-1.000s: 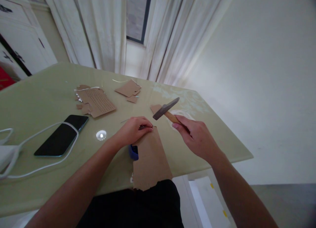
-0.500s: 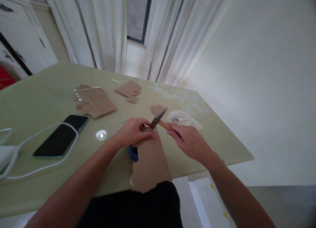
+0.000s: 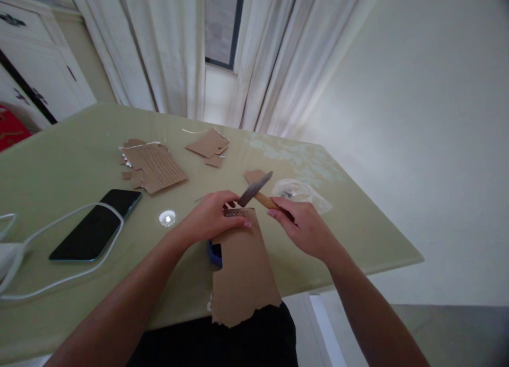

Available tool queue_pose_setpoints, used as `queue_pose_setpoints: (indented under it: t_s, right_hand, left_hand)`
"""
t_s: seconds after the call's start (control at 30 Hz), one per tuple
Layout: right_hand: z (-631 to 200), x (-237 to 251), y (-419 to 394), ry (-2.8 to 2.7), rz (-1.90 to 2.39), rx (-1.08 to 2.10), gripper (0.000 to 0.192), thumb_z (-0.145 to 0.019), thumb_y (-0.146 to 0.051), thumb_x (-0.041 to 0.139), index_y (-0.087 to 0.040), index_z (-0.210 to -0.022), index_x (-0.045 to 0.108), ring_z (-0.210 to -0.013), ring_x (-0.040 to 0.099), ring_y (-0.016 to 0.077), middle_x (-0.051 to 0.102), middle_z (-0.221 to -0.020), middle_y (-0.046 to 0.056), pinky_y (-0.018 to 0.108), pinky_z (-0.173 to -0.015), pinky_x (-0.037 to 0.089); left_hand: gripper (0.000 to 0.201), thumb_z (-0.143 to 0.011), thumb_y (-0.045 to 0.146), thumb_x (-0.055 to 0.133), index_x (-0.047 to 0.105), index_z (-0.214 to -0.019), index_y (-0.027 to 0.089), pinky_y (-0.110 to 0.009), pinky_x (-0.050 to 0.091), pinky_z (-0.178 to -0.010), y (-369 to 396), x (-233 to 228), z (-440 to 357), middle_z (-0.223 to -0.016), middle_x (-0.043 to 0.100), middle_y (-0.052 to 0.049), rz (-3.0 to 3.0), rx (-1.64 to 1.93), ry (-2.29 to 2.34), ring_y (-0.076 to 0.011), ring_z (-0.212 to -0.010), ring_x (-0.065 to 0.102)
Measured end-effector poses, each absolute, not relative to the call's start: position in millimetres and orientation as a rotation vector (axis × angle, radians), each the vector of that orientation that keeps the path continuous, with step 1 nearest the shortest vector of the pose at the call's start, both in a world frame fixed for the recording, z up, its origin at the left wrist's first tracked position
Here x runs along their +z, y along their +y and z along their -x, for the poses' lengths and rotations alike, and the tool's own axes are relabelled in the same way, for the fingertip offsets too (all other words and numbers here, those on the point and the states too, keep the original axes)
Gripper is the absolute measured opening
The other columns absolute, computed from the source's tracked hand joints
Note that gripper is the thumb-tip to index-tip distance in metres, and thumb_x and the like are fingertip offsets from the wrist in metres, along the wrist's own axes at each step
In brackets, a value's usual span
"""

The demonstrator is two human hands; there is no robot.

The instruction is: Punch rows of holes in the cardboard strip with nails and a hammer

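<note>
My right hand (image 3: 300,224) is closed round the wooden handle of a hammer (image 3: 255,189). Its dark metal head is over the far edge of a torn cardboard piece (image 3: 246,266), close to my left fingertips. A row of small holes or marks runs along that far edge. My left hand (image 3: 218,214) grips the cardboard there, thumb on top and fingers bent at the far side; whether they pinch anything small is hidden. Under the cardboard's left side a blue object (image 3: 215,254) shows in part. The cardboard's near, ragged end reaches over my dark-clothed lap.
On the green table (image 3: 334,239) lie a stack of punched cardboard (image 3: 157,168), more cardboard scraps (image 3: 209,142), a small scrap (image 3: 254,176) and a clear plastic bag (image 3: 304,193). A phone (image 3: 97,226) with a white cable (image 3: 63,274) lies at left. Curtains and a wall stand behind.
The hammer head has lifted slightly off the cardboard's far edge. My left hand stays at that edge. The whole view has shifted a little.
</note>
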State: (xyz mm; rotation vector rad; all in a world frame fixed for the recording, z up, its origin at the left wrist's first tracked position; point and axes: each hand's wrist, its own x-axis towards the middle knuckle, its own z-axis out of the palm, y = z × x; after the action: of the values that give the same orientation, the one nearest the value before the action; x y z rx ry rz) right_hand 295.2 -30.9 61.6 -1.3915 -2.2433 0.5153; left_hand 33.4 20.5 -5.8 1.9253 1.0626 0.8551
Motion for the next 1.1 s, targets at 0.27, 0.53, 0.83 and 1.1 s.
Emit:
queue_pose_setpoints:
  t_s: [0.27, 0.53, 0.83, 1.1]
  right_hand:
    - [-285.8, -1.4, 49.0, -1.139, 1.008, 1.618, 0.051, -0.081, -0.059, 0.093, -0.016, -0.103, 0.076, -0.043, 0.027, 0.0048, 0.043, -0.063, -0.011, 0.02, -0.039, 0.023]
    - [-291.2, -43.1, 53.1, -0.933, 0.928, 1.767, 0.049, -0.085, -0.051, 0.093, -0.015, -0.114, 0.079, -0.041, 0.026, 0.0048, 0.043, -0.061, -0.012, 0.019, -0.035, 0.024]
    - [-282.8, -43.8, 49.0, -0.833, 0.91, 1.849, 0.047, -0.087, -0.048, 0.092, -0.014, -0.117, 0.078, -0.043, 0.03, 0.0048, 0.044, -0.062, -0.012, 0.019, -0.037, 0.028]
    - [-281.1, -47.1, 50.4, -0.819, 0.887, 1.874, 0.046, -0.087, -0.048, 0.093, -0.015, -0.114, 0.077, -0.042, 0.033, 0.0046, 0.045, -0.061, -0.012, 0.018, -0.038, 0.029]
  left_hand:
    - [0.037, -0.097, 0.048, 0.06, 0.083, -0.105, 0.02, -0.045, 0.059, -0.088, 52.7, -17.4, 20.5, -0.099, 0.085, -0.013, -1.849, 0.994, 1.965, -0.0321, -0.088, 0.077]
    - [0.035, -0.093, 0.051, 0.066, 0.084, -0.101, 0.022, -0.048, 0.058, -0.094, 58.1, -40.5, 31.2, -0.108, 0.082, -0.014, -2.088, 0.421, 1.994, -0.0356, -0.095, 0.076]
    - [0.025, -0.093, 0.037, 0.052, 0.073, -0.091, 0.022, -0.052, 0.057, -0.099, 60.5, -53.1, 32.3, -0.1, 0.074, -0.015, -2.22, 0.368, 1.875, -0.0367, -0.103, 0.071]
    - [0.025, -0.096, 0.049, 0.075, 0.076, -0.106, 0.026, -0.034, 0.062, -0.083, 21.7, 0.7, -8.4, -0.101, 0.082, -0.004, -1.728, 1.244, 1.373, -0.0215, -0.091, 0.075]
